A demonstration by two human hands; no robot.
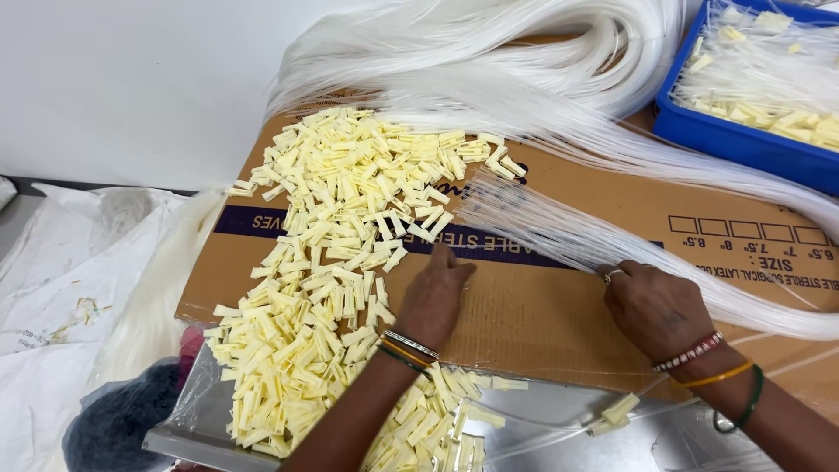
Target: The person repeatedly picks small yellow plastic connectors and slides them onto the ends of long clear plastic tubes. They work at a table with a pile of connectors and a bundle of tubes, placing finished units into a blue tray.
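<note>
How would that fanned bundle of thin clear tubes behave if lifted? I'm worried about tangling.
The clear tubes are probably floppy: they curve and droop across the cardboard sheet. They look light and thin, and the loose ends splay near the right hand, so strands would likely slip apart.

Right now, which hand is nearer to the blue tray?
The right hand. It is holding the clear tubes below the blue tray; the left hand rests farther left, beside the pile of yellow clips.

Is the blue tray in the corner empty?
No, the blue tray at the top right holds a heap of clear thin tubes fitted with pale yellow plastic pieces.
</note>
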